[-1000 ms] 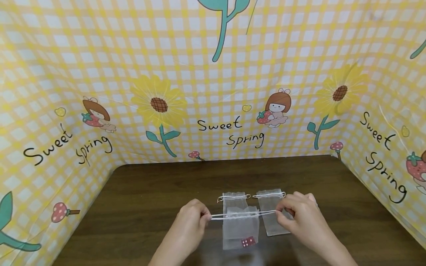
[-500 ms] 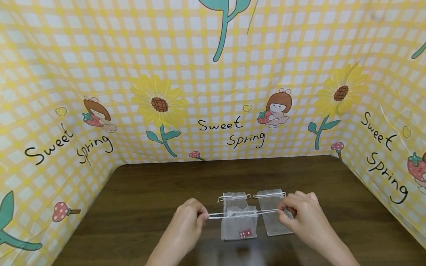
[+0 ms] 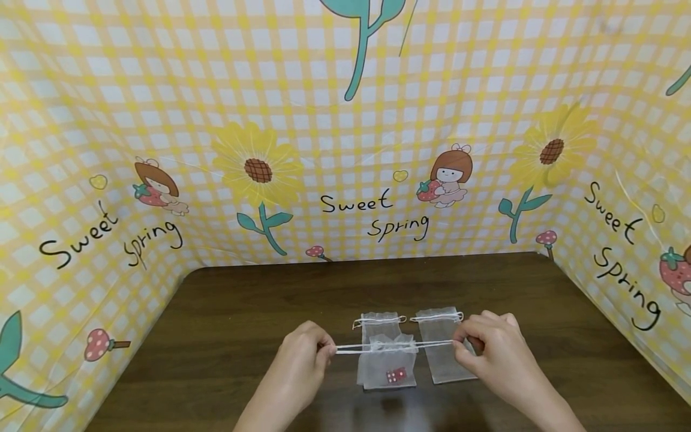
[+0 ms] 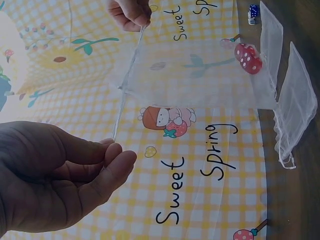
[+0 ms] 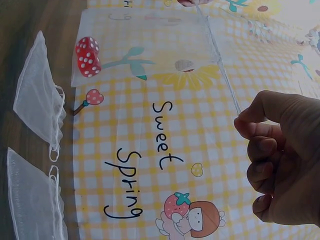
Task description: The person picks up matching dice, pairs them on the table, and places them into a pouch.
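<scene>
Between my hands hangs a sheer white drawstring pouch (image 3: pixel 378 367), its top edge ruffled along the cord. Red dice with white dots (image 3: pixel 396 375) lie at the bottom inside it; the right wrist view shows two dice (image 5: pixel 88 56) together. My left hand (image 3: pixel 302 360) pinches the looped drawstring (image 3: pixel 348 349) at the left between thumb and fingertips. On the other side my right hand (image 3: pixel 493 354) pinches the opposite end, the cord stretched nearly straight. In the left wrist view, the pouch overlaps the patterned cloth behind it.
Two more sheer pouches lie flat on the dark wooden table (image 3: pixel 243 300): one pouch (image 3: pixel 380 324) behind the held one, another pouch (image 3: pixel 442 348) partly behind my right hand. Small blue dice (image 4: pixel 253 12) show beside them. A yellow checked cloth (image 3: pixel 345 132) surrounds the table.
My hands have drawn slightly apart with the cord. The pouch's mouth looks more bunched, and its bottom with the red dice sits higher in the head view.
</scene>
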{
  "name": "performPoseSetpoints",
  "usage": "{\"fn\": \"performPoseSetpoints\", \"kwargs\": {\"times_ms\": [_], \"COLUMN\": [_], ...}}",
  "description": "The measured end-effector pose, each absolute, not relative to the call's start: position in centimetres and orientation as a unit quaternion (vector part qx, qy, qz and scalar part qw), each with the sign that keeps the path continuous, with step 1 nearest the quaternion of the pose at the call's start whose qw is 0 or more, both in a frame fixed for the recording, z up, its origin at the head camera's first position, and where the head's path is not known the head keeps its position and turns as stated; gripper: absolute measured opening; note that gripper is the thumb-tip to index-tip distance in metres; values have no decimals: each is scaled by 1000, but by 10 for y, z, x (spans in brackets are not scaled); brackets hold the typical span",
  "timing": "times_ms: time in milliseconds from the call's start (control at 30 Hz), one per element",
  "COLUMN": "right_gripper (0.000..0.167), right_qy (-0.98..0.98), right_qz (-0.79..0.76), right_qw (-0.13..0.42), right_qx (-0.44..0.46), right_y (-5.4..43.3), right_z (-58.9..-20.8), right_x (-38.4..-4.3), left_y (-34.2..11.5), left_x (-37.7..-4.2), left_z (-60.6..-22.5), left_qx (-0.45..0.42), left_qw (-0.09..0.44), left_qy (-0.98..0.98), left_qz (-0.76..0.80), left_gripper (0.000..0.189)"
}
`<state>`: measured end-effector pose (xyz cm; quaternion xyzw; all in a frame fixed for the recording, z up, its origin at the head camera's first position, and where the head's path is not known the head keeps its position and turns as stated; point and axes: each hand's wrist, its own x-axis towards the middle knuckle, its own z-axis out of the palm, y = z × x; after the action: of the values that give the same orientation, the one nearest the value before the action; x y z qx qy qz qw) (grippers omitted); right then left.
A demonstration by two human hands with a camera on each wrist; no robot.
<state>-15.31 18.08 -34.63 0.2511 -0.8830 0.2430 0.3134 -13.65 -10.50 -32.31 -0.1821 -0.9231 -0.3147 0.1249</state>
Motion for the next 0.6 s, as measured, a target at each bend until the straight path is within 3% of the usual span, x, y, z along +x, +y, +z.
{"fn": "performPoseSetpoints", "kwargs": {"times_ms": [300,600], "right_gripper": [36,36], "right_qy": [-881,-886], "right_qz": [244,238], "right_qw": [319,317], "right_qx": [249,242], "right_y": [182,185], "right_z": [-346,-346], "right_x": [-152,-151], "left_y": [-107,-108], "left_x": [-139,-137], "left_z": [-327,-323], "left_qx": [-183,-173], "left_qw": [150,136], "left_qy": [-920,-924], "left_qz": [-312,-312], "left_gripper": [17,16]}}
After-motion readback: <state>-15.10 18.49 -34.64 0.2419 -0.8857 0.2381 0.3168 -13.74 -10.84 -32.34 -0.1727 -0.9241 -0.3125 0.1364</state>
